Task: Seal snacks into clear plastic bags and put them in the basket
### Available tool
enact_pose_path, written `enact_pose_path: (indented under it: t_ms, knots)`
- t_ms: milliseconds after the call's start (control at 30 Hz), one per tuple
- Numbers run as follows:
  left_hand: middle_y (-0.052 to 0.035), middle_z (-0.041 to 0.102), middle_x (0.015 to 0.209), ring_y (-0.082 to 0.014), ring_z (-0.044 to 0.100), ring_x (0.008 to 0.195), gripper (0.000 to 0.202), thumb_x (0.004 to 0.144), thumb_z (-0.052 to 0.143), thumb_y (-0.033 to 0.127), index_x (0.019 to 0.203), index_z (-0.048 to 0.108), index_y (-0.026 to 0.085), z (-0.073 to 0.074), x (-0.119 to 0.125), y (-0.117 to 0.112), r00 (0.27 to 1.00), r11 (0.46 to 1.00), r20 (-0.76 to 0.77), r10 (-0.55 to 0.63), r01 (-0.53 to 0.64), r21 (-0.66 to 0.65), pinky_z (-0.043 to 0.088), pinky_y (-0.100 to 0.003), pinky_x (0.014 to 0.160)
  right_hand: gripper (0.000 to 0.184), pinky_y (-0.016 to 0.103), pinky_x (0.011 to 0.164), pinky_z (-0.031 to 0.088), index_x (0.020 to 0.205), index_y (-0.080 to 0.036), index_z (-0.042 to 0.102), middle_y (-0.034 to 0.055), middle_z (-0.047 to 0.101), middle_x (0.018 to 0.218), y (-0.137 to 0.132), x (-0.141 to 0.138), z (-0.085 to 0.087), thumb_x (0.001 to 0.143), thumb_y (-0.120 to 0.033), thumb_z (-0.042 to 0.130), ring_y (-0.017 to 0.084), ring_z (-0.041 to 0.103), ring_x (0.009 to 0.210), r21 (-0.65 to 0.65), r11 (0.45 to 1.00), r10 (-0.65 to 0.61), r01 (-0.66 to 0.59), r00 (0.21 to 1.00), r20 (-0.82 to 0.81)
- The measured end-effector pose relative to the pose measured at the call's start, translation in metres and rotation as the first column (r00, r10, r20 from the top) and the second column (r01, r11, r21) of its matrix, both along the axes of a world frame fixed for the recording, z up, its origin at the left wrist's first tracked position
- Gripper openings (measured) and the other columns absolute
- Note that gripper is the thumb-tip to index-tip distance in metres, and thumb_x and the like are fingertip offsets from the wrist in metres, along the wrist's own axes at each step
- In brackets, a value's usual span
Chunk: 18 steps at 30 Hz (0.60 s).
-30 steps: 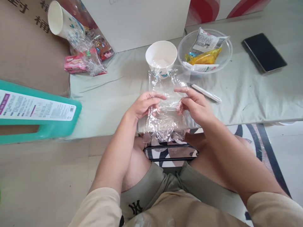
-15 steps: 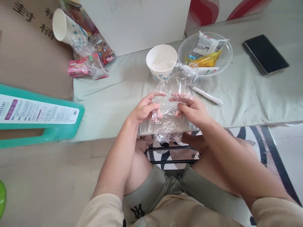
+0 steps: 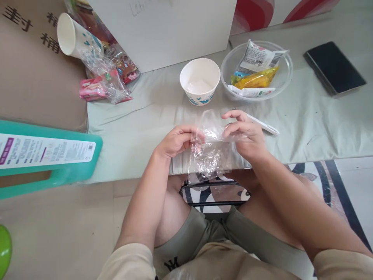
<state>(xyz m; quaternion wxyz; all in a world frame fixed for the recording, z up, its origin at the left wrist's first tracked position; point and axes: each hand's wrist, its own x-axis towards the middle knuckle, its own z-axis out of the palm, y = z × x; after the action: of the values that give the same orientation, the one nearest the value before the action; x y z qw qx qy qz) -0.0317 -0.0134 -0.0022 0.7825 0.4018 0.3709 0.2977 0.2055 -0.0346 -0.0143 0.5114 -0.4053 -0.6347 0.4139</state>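
Both my hands hold a crumpled sheet of clear plastic wrap (image 3: 210, 152) just above the near edge of a low table covered in grey-green cloth (image 3: 140, 116). My left hand (image 3: 178, 140) pinches the wrap's left side with closed fingers. My right hand (image 3: 246, 134) grips the right side, fingers curled over it. The wrap hangs down past the table edge towards my knees. A white paper bowl (image 3: 199, 79) with a blue pattern stands empty just beyond my hands.
A clear plastic bowl (image 3: 284, 74) with sauce packets sits right of the paper bowl. A white plastic utensil (image 3: 266, 126) lies by my right hand. A black phone (image 3: 334, 72) is far right. A paper cup (image 3: 70, 39), snack packets (image 3: 96, 86) and a teal stool (image 3: 49, 155) are left.
The wrap stood spread upright between my hands; now it is folded down and bunched lower, and my hands have drawn closer to the table edge.
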Motion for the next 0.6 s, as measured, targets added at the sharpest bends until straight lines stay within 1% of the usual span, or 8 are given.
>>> enact_pose_path:
  t_ms: [67,133,200,300,367,500,533,600]
  knots:
    - [-0.0026,0.074,0.072,-0.0111,0.066,0.056,0.011,0.074,0.080,0.026,0.075,0.077,0.016,0.000,0.001,0.000,1.000,0.999,-0.020,0.008,-0.007,0.035,0.050,-0.024,0.052,0.019,0.048,0.097,0.055,0.079,-0.029,0.078,0.0073,0.066,0.120,0.001,0.002,0.000,0.089,-0.041,0.069,0.028,0.063,0.119,0.008,1.000,-0.022,0.022,0.999,0.038]
    - [-0.0020,0.074,0.074,-0.0109,0.067,0.059,0.006,0.074,0.077,0.022,0.076,0.078,0.017,-0.002,0.001,0.001,0.997,0.995,-0.063,0.049,-0.044,0.084,0.052,-0.025,0.059,0.014,0.049,0.102,0.054,0.076,-0.030,0.077,0.0053,0.064,0.124,0.001,0.004,-0.001,0.087,-0.035,0.069,0.028,0.061,0.124,0.024,0.999,-0.028,0.026,0.997,0.067]
    - [-0.0014,0.074,0.076,-0.0118,0.068,0.067,0.005,0.072,0.074,0.017,0.075,0.079,0.018,-0.004,0.001,0.002,0.985,0.981,-0.117,0.125,-0.105,0.162,0.053,-0.025,0.066,0.020,0.049,0.106,0.053,0.067,-0.028,0.074,0.0026,0.060,0.130,0.002,0.005,-0.003,0.086,-0.027,0.068,0.026,0.061,0.124,0.058,0.998,-0.017,0.013,0.997,0.078]
    - [-0.0009,0.075,0.079,-0.0128,0.068,0.078,0.011,0.067,0.071,0.013,0.069,0.079,0.020,-0.007,0.001,0.004,0.960,0.933,-0.144,0.240,-0.187,0.309,0.052,-0.024,0.072,0.030,0.049,0.106,0.054,0.058,-0.025,0.068,0.0008,0.056,0.135,0.002,0.007,-0.007,0.087,-0.018,0.060,0.025,0.061,0.125,0.132,0.991,-0.042,0.024,0.990,0.132]
    - [-0.0024,0.075,0.081,-0.0138,0.067,0.079,0.011,0.071,0.068,0.020,0.068,0.079,0.020,-0.009,0.001,0.005,0.949,0.905,-0.132,0.287,-0.224,0.361,0.052,-0.025,0.071,0.033,0.049,0.104,0.055,0.057,-0.023,0.066,0.0018,0.057,0.135,0.001,0.010,-0.008,0.087,-0.015,0.056,0.025,0.059,0.128,0.207,0.977,-0.090,0.042,0.969,0.230]
    - [-0.0075,0.074,0.080,-0.0156,0.066,0.077,0.043,0.091,0.056,0.045,0.063,0.076,0.019,-0.014,0.003,0.006,0.877,0.853,-0.249,0.412,-0.274,0.444,0.052,-0.029,0.070,0.033,0.052,0.109,0.051,0.057,-0.022,0.066,0.0042,0.061,0.136,-0.002,0.016,-0.010,0.086,-0.011,0.053,0.027,0.059,0.128,0.279,0.960,-0.107,-0.022,0.892,0.439]
    - [-0.0073,0.073,0.078,-0.0154,0.066,0.077,0.044,0.092,0.057,0.046,0.061,0.074,0.019,-0.015,0.004,0.006,0.843,0.826,-0.292,0.451,-0.272,0.493,0.051,-0.029,0.071,0.031,0.053,0.111,0.050,0.059,-0.022,0.066,0.0043,0.061,0.138,-0.003,0.016,-0.011,0.084,-0.010,0.053,0.028,0.058,0.129,0.268,0.962,-0.087,-0.045,0.882,0.463]
    - [-0.0051,0.069,0.074,-0.0141,0.064,0.075,0.033,0.085,0.068,0.039,0.059,0.070,0.019,-0.016,0.005,0.004,0.794,0.772,-0.327,0.512,-0.259,0.581,0.050,-0.029,0.071,0.026,0.055,0.112,0.049,0.062,-0.022,0.067,0.0045,0.058,0.142,-0.006,0.016,-0.010,0.080,-0.009,0.053,0.030,0.055,0.132,0.227,0.972,-0.050,-0.063,0.886,0.461]
